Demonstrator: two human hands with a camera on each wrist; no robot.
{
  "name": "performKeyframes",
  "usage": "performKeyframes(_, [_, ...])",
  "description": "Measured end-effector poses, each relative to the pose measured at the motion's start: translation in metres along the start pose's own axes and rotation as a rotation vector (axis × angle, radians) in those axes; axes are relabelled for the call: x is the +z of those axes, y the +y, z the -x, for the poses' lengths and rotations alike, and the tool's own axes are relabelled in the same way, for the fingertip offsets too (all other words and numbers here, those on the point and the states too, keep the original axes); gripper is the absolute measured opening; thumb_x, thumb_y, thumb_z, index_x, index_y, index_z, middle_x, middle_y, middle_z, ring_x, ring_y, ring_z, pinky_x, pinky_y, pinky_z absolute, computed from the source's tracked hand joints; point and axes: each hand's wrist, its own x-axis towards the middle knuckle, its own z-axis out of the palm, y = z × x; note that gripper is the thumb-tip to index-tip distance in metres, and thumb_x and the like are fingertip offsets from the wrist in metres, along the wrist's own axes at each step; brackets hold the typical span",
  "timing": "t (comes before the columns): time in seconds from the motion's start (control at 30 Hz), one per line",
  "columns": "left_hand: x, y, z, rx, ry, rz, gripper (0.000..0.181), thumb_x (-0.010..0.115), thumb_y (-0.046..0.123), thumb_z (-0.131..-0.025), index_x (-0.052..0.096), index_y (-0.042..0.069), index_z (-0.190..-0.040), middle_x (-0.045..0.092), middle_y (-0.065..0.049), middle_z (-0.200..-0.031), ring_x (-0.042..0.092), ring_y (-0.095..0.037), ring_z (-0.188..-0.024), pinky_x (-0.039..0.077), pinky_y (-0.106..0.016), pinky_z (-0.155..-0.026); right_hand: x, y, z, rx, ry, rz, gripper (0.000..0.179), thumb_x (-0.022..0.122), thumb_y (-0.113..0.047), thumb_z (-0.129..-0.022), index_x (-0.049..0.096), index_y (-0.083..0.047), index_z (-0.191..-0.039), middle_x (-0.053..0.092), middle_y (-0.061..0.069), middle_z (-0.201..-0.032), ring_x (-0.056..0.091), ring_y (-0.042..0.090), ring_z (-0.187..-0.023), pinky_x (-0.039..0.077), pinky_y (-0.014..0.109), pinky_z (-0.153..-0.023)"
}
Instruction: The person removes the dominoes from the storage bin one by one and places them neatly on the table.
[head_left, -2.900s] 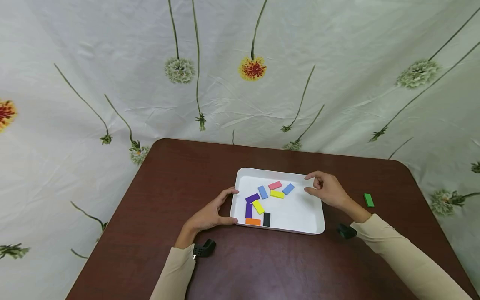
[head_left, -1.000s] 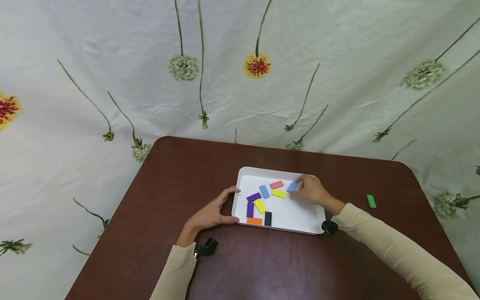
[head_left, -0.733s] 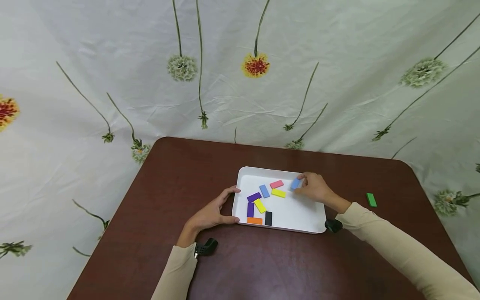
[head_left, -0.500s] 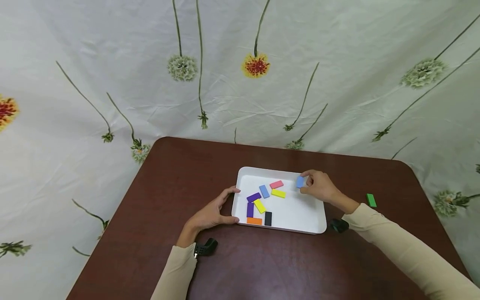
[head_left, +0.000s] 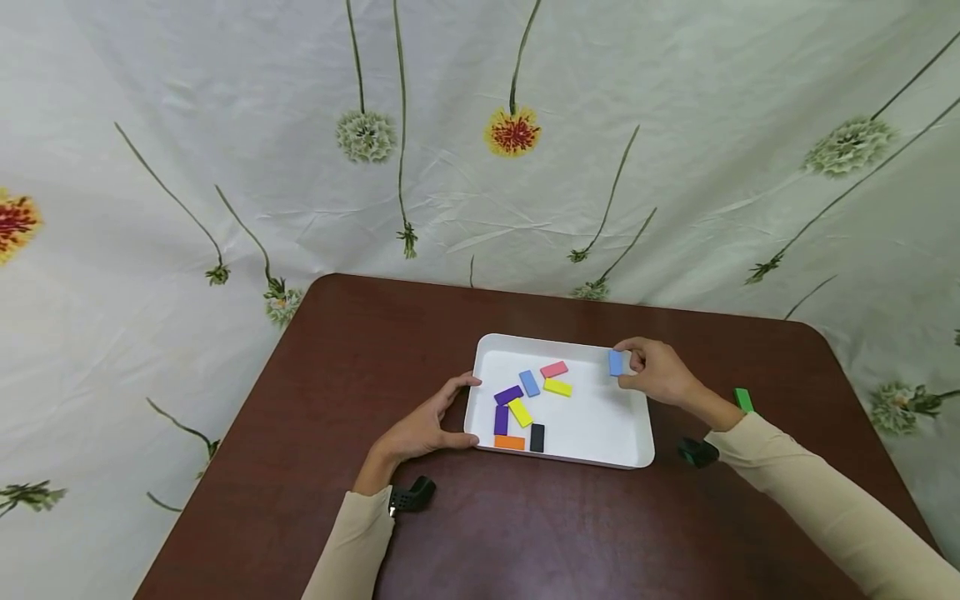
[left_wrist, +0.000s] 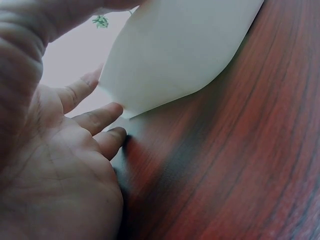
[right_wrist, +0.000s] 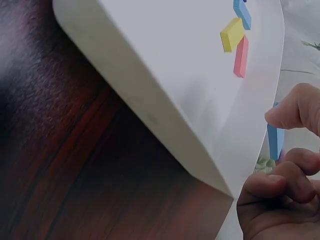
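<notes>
My left hand (head_left: pixel 422 427) holds the white tray (head_left: pixel 592 450) at its left end, thumb near the front corner and fingertips further back on the rim. In the left wrist view the fingers (left_wrist: pixel 100 119) touch the tray's outer wall. My right hand (head_left: pixel 658 372) pinches a light blue block (head_left: pixel 615 363) between thumb and forefinger, raised over the tray's back right corner. The other fingers curl towards the palm. Inside the tray lie another blue block (head_left: pixel 529 383), a pink block (head_left: pixel 554 369), two yellow blocks (head_left: pixel 557 387), two purple blocks (head_left: pixel 501 420), an orange block (head_left: pixel 509 442) and a black block (head_left: pixel 537 438).
A green block (head_left: pixel 742 399) lies on the dark brown table (head_left: pixel 525 533) to the right of the tray, partly covered by the right forearm. Behind the table hangs a pale cloth (head_left: pixel 450 192) with flower prints.
My right hand has taken hold of the right-hand blue block, lifted it from beside the pink and yellow blocks and carried it right to the tray's back corner. My left hand stays put.
</notes>
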Motion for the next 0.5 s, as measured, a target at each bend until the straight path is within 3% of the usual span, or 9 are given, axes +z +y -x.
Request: performKeyframes(0.5, [-0.001, 0.001, 0.000, -0.001, -0.001, -0.009, 0.085, 0.083, 0.010, -0.081, 0.033, 0.014, -0.150, 0.019, -0.008, -0.165, 0.016, -0.026, -0.152, 0.015, -0.054, -0.120, -0.021, 0.020, 0.020, 0.033, -0.002, -0.010, 0.048, 0.071, -0.001, -0.087, 0.054, 0.008, -0.131, 0.024, -0.005, -0.063, 0.024, 0.008, -0.052, 0.031, 0.029, -0.057])
